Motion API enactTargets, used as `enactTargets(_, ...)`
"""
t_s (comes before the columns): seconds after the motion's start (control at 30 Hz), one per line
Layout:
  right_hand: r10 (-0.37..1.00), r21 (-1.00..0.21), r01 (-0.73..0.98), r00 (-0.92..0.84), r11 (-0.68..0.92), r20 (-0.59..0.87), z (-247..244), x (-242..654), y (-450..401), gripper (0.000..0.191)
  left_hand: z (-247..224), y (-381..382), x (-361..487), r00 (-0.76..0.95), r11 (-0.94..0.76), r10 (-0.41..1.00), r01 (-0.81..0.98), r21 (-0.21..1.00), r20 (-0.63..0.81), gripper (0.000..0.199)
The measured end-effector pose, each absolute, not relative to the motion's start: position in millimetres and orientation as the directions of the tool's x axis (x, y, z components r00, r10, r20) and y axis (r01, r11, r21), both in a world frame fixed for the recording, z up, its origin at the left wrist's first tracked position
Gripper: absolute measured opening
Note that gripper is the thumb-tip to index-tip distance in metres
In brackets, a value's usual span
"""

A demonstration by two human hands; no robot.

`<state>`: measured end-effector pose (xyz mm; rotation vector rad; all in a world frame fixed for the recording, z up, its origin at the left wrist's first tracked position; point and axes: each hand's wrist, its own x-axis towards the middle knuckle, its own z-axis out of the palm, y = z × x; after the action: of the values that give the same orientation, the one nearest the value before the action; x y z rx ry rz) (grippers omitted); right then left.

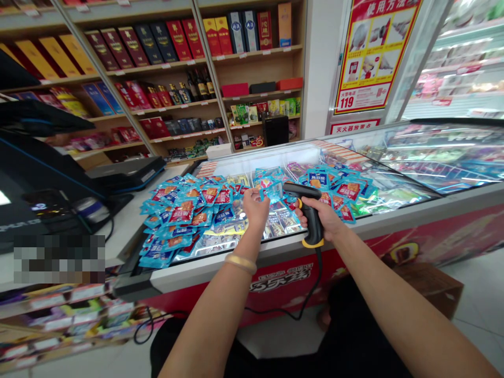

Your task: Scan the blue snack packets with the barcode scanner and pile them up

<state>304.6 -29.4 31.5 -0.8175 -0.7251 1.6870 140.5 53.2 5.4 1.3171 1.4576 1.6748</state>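
My right hand (326, 215) is wrapped round the grip of a black and yellow barcode scanner (314, 223), whose head points left and whose cable hangs down. Just left of the scanner head, my left hand (256, 207) pinches a small blue snack packet (272, 192) by its edge. A large heap of similar blue and red snack packets (183, 212) lies on the freezer's glass lid to the left. On the right, beyond the scanner, is a smaller pile of the same packets (348, 189).
Beneath the packets is a chest freezer (283, 273) with a glass top and red front. A counter (118, 252) with a checkout machine (35, 178) stands at left. Shelves (252, 55) of boxes and bottles line the back. A cardboard box (433, 289) sits on the floor at right.
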Motion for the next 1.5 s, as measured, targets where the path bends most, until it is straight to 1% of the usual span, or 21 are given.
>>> enactTargets(0.1, 0.969, -0.798, -0.553, -0.188, -0.239, -0.160, 31.5, 304.7, -29.4, 0.016, 4.4, 52.6, 141.3, -0.303, -0.253, 0.889, 0.298, 0.920, 0.343, 0.034)
enactTargets(0.17, 0.969, -0.795, -0.557, -0.186, -0.241, -0.163, 32.0, 304.6, -29.8, 0.015, 3.3, 52.4, 140.6, -0.253, -0.243, 0.900, 0.386, 0.890, 0.355, 0.035)
enactTargets(0.23, 0.968, -0.793, -0.558, -0.184, -0.244, -0.169, 32.7, 304.3, -30.2, 0.015, 1.8, 52.4, 139.3, -0.217, -0.223, 0.915, 0.432, 0.874, 0.340, 0.033)
enactTargets(0.33, 0.968, -0.791, -0.560, -0.181, -0.246, -0.174, 33.7, 304.1, -30.6, 0.015, 0.4, 52.6, 138.2, -0.205, -0.211, 0.927, 0.407, 0.889, 0.314, 0.034)
enactTargets(0.5, 0.970, -0.778, -0.581, -0.174, -0.240, -0.170, 34.9, 303.7, -30.2, 0.013, 2.3, 51.8, 139.9, -0.224, -0.280, 0.901, 0.351, 0.894, 0.370, 0.034)
enactTargets(0.6, 0.971, -0.768, -0.595, -0.156, -0.239, -0.182, 35.8, 303.4, -30.0, 0.013, 3.6, 51.0, 141.0, -0.218, -0.294, 0.900, 0.339, 0.894, 0.378, 0.033)
enactTargets(0.87, 0.973, -0.769, -0.597, -0.137, -0.230, -0.185, 35.1, 302.9, -27.7, 0.018, 3.9, 49.4, 141.1, -0.183, -0.339, 0.891, 0.339, 0.878, 0.415, 0.031)
enactTargets(1.0, 0.976, -0.766, -0.605, -0.124, -0.218, -0.180, 33.6, 302.8, -26.3, 0.017, 2.7, 50.5, 140.7, -0.176, -0.337, 0.894, 0.341, 0.878, 0.412, 0.031)
enactTargets(1.13, 0.978, -0.756, -0.620, -0.131, -0.209, -0.163, 31.9, 304.2, -26.6, 0.017, 1.0, 51.4, 141.8, -0.165, -0.358, 0.883, 0.367, 0.859, 0.439, 0.030)
enactTargets(1.2, 0.977, -0.751, -0.626, -0.131, -0.211, -0.166, 31.5, 304.2, -26.8, 0.017, 0.8, 49.7, 139.9, -0.158, -0.393, 0.859, 0.408, 0.824, 0.487, 0.031)
enactTargets(1.27, 0.978, -0.744, -0.635, -0.122, -0.209, -0.170, 31.7, 301.8, -26.5, 0.017, 2.0, 45.9, 132.3, -0.143, -0.469, 0.801, 0.452, 0.758, 0.581, 0.032)
enactTargets(1.37, 0.978, -0.727, -0.656, -0.112, -0.204, -0.173, 32.4, 290.7, -25.0, 0.016, 9.2, 36.8, 104.8, -0.112, -0.586, 0.653, 0.552, 0.593, 0.749, 0.035)
enactTargets(1.43, 0.977, -0.714, -0.666, -0.127, -0.214, -0.173, 32.8, 277.7, -23.7, 0.017, 18.8, 29.8, 76.5, -0.085, -0.588, 0.555, 0.664, 0.462, 0.828, 0.037)
enactTargets(1.5, 0.971, -0.702, -0.670, -0.162, -0.240, -0.178, 32.8, 261.1, -22.3, 0.018, 31.2, 22.9, 44.7, -0.065, -0.507, 0.508, 0.783, 0.360, 0.859, 0.039)
